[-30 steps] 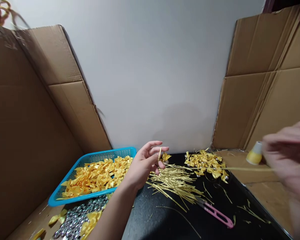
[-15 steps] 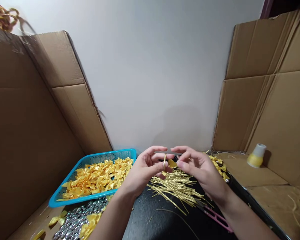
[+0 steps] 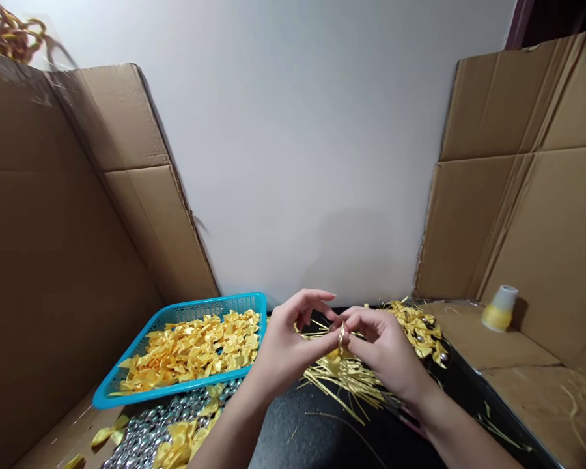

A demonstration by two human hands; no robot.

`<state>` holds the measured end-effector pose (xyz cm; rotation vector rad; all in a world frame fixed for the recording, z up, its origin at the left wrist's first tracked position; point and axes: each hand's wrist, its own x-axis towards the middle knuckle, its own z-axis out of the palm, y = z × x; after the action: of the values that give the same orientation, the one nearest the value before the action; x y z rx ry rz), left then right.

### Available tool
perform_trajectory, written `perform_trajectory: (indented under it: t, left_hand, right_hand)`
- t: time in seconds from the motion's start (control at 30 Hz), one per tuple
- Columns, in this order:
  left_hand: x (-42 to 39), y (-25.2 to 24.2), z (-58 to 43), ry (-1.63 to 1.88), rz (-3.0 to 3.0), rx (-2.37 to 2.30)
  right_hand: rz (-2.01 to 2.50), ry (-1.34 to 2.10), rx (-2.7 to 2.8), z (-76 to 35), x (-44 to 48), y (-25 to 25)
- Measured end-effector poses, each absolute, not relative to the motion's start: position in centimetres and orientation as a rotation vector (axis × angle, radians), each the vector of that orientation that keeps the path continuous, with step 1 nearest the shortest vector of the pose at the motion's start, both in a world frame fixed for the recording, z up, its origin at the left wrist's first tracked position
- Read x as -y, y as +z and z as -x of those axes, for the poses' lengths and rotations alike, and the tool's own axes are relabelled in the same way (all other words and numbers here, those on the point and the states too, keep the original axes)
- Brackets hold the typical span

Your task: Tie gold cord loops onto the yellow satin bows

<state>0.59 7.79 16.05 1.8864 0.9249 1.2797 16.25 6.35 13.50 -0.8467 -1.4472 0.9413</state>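
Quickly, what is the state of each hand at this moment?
Left hand: closed, holding gold cord at the thumb tip.
Right hand: fingers drawn in beside that cord; whether they grip it cannot be told.

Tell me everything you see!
Basket: one, blue, left
Bows: many, yellow, inside
Beads: many, silver, below basket
Loose bows: several, yellow, by beads
Strips: many, gold, centre
Beaded bows: many, yellow, right
Tool: one, pink, lower right
Spool: one, white-yellow, right
Scraps: some, yellowish, right
Tangle: one, golden, top left
Cardboard: several, brown, sides
Wall: one, pale, back
Table: one, black, centre
Loop: one, gold, centre
Piece: one, yellow, under loop
Left hand: one, bare, centre
Right hand: one, bare, centre
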Motion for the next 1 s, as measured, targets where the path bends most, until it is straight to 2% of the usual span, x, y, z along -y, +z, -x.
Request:
perform_trajectory:
  t: [0.17, 0.4, 0.57, 0.73, 1.0]
  left_hand:
    - [-8.3, 16.0, -0.4, 1.239, -1.784, -0.951]
    - [-8.7, 14.6, -1.8, 0.796, -1.379, -0.766]
    - [-7.8, 12.9, -4.3, 0.996, -1.253, -0.648]
    - [-7.4, 12.3, -5.0, 1.056, -1.226, -0.664]
    - [-7.5, 12.6, -4.4, 1.129, -1.289, -0.725]
  right_hand:
    - [0.825, 0.770, 1.389, -16.4, -6.6, 13.0]
    - [0.824, 0.575, 1.222, -17.0, -7.0, 12.6]
    - [0.824, 0.549, 1.105, -16.9, -7.0, 12.4]
    - [0.815, 0.572, 1.087, -16.5, -6.7, 12.2]
    - [0.758, 0.772, 1.068, -16.2, -6.6, 12.0]
